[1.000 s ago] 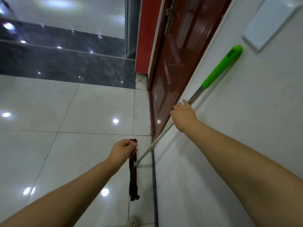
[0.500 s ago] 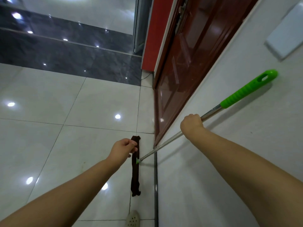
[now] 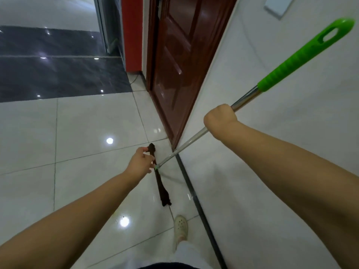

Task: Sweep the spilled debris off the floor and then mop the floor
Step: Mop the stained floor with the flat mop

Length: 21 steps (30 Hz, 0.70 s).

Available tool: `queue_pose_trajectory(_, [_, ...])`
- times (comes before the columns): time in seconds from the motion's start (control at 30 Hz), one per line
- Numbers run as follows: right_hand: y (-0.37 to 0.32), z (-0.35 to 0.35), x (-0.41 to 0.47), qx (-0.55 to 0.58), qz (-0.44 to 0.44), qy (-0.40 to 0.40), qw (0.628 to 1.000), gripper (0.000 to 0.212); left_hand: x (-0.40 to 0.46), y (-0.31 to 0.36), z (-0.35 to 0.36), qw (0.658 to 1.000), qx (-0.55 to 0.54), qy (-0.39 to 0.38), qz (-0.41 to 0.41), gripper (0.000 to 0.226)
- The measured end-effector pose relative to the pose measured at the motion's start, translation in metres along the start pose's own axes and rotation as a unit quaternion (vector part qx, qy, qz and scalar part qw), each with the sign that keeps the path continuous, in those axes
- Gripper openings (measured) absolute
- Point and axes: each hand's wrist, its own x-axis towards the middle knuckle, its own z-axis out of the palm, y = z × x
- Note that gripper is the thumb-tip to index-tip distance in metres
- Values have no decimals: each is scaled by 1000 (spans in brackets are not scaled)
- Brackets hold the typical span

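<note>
A mop with a steel pole (image 3: 186, 144) and a bright green grip (image 3: 303, 57) slants from upper right down to a dark brown flat mop head (image 3: 161, 187) on the white floor tiles. My right hand (image 3: 220, 118) is closed around the steel pole just below the green grip. My left hand (image 3: 140, 162) pinches the upper end of the brown mop head, near where the pole joins it. The lower end of the mop head rests on the tile close to the wall.
A white wall (image 3: 262, 171) with a dark baseboard strip (image 3: 196, 199) runs along the right. A red-brown door (image 3: 174, 65) stands ahead. Dark grey tiles (image 3: 58, 74) lie at far left. My white shoe (image 3: 181, 227) stands on the floor below the mop head.
The mop's green handle has swung away from the wall toward me, with my right hand now fully gripping the pole. My left hand stays on the mop head.
</note>
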Motion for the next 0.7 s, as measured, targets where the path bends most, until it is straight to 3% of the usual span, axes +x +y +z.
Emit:
queue_pose_trajectory(0.17, [-26,-34,-57,29,45,-9,999,9,-39,-41,-23,999,28,-37,-22,40])
queue_pose_trajectory(0.3, [-40,-44,-98,85,71,-24,994,21,-66,-67,-34,997,28,-53,-42,39])
queue_pose_trajectory(0.7, [-117,-37,-215,215,69,-44,973,16,-164,-131,-30,995,34,-57,-69,27])
